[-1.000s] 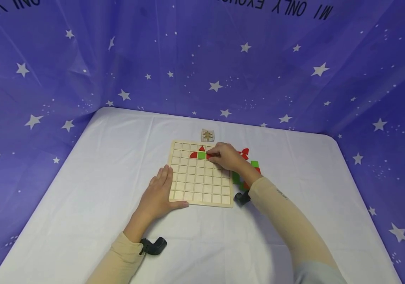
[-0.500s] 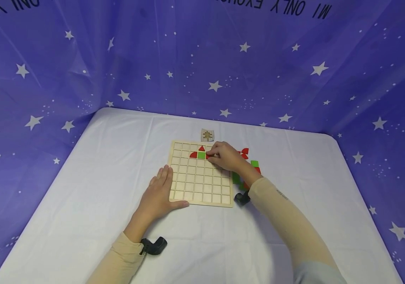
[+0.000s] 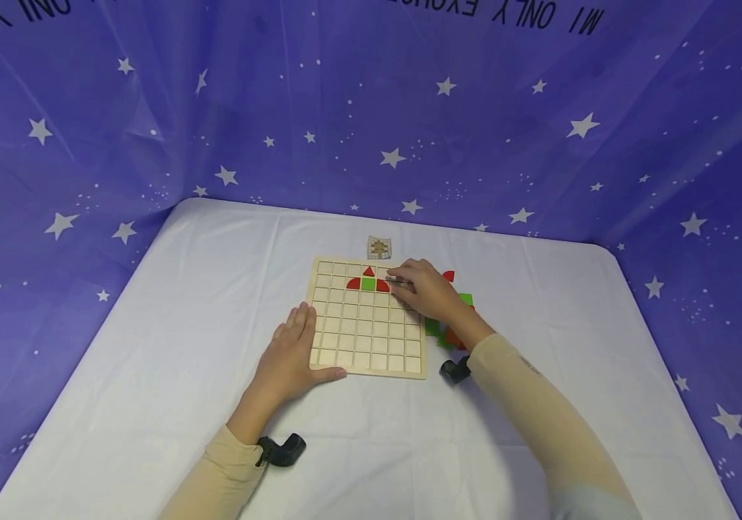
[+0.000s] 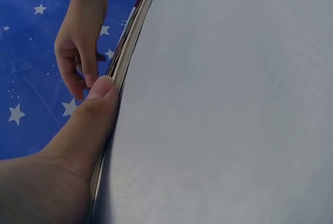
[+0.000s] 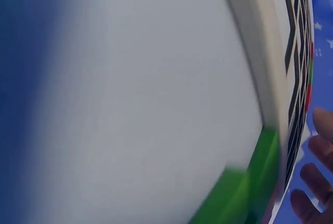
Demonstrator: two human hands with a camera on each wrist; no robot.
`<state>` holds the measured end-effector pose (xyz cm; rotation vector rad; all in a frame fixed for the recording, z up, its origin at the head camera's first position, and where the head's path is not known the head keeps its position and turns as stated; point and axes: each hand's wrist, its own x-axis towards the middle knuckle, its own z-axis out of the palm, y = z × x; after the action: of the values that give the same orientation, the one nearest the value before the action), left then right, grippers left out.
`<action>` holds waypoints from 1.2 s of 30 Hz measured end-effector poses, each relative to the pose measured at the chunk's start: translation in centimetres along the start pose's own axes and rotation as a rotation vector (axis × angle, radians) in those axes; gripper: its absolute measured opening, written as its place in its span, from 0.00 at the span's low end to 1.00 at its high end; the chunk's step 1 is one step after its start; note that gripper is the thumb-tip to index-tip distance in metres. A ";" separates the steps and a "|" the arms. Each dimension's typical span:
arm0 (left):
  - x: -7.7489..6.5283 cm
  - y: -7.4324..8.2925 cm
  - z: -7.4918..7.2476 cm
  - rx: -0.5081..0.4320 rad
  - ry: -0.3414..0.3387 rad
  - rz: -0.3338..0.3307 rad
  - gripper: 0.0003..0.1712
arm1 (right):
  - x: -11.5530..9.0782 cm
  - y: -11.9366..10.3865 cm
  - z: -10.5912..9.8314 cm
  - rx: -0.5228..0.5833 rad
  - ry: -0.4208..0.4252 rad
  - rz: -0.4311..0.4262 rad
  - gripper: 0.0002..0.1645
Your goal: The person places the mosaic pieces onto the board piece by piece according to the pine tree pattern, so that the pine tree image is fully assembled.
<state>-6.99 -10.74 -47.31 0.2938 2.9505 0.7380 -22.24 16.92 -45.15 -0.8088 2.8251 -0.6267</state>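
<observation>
A pale wooden grid board (image 3: 358, 341) lies on the white cloth. Near its top, a red triangle (image 3: 369, 271) sits above a green square (image 3: 368, 284), flanked by two red quarter-round pieces (image 3: 382, 286). My left hand (image 3: 288, 357) rests against the board's lower left corner, fingers straight along the side and thumb at the front edge. Over the upper right cells hovers my right hand (image 3: 426, 289), its fingertips just right of the right red piece. In the right wrist view its fingers (image 5: 315, 180) are spread, with nothing between them.
Loose green pieces (image 3: 466, 298) and red pieces (image 3: 449, 276) lie right of the board, partly hidden by the right hand and forearm. Behind the board is a small card (image 3: 380, 248) with a tree pattern. A starry blue curtain (image 3: 319, 94) surrounds the table.
My right hand has let go of the right red quarter-round piece and shifted slightly right, uncovering it in its cell. The left hand and the board have stayed put.
</observation>
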 end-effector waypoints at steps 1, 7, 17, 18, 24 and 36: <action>0.0 0.0 0.0 0.001 0.001 0.000 0.74 | -0.2 0.3 -0.2 0.005 0.016 0.012 0.25; 0.1 -0.3 0.1 0.013 0.016 0.004 0.75 | -1.5 3.5 -1.5 0.002 0.099 0.132 0.26; 0.1 -0.3 0.2 0.016 0.023 0.000 0.75 | -3.2 7.6 -2.7 -0.004 0.047 0.335 0.25; 0.1 -0.3 0.2 0.016 0.022 -0.001 0.75 | -3.3 7.8 -2.7 0.004 0.045 0.344 0.25; 0.1 -0.4 0.4 0.011 0.020 -0.004 0.76 | -3.4 8.0 -2.9 0.031 0.046 0.376 0.21; 0.1 -0.3 0.5 0.014 0.015 -0.003 0.76 | -3.3 8.5 -3.5 0.069 0.029 0.347 0.19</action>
<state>-7.10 -10.72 -47.87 0.2855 2.9703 0.7231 -24.36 26.45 -45.61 -0.2866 2.8498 -0.6783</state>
